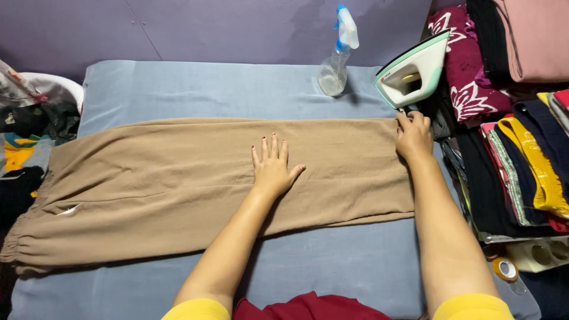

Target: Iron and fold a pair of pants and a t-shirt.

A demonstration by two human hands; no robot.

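A pair of tan trousers point(166, 178) lies flat and folded lengthwise across a grey-blue padded ironing surface point(195, 89), waistband at the left, hem at the right. My left hand point(273, 167) presses flat on the middle of the fabric, fingers spread. At the hem's far right corner my right hand point(414, 135) pinches the cloth edge. A white and mint-green iron point(413, 72) stands on its heel just behind that hand.
A clear spray bottle point(335, 62) with a blue and white trigger stands at the back. Stacks of folded clothes point(521, 136) fill the right side. A heap of garments point(26, 130) sits at the left. A roll of tape point(505, 269) lies lower right.
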